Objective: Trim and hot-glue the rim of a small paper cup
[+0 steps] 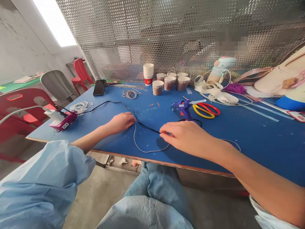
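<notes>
A thin grey cord (pixel 145 150) lies in a loop on the blue table (pixel 257 133) between my hands. My left hand (pixel 121 122) rests on the table with its fingers curled over one end of the cord, beside the black power cable (pixel 143 125). My right hand (pixel 183 135) pinches the cord's other end with thumb and fingertips. Just behind my right hand lies a blue glue gun (pixel 183 106), and to its right scissors (pixel 206 110) with yellow and red handles.
Paper cups (pixel 148 73) and several brown-wrapped cups (pixel 169 82) stand at the back by a perforated metal screen. A phone (pixel 99 87), cord coils (pixel 130 94), a pink power strip (pixel 64 120), ribbon (pixel 215 92) and bags (pixel 281 74) lie around. Red chairs (pixel 22 108) stand left.
</notes>
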Demonstrator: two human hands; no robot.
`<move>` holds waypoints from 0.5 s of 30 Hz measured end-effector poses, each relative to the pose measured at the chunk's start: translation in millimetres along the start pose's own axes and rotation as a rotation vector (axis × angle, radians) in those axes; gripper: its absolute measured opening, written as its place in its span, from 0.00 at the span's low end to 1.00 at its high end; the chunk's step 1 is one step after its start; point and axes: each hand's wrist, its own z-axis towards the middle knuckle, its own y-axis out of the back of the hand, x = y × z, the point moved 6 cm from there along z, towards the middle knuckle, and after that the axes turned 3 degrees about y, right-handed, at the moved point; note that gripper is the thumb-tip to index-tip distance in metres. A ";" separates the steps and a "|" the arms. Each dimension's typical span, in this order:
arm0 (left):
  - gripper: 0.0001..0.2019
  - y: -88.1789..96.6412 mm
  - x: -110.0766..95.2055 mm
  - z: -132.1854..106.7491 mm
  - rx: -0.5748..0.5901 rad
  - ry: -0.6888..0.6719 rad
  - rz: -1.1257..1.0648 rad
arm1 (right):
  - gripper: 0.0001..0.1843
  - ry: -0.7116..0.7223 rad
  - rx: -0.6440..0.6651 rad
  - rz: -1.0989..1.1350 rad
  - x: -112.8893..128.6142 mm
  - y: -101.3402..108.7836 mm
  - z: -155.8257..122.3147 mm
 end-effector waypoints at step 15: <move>0.09 55.5 -87.4 26.9 -0.203 -0.199 -0.208 | 0.07 -0.328 -0.187 1.539 -19.8 -59.0 63.6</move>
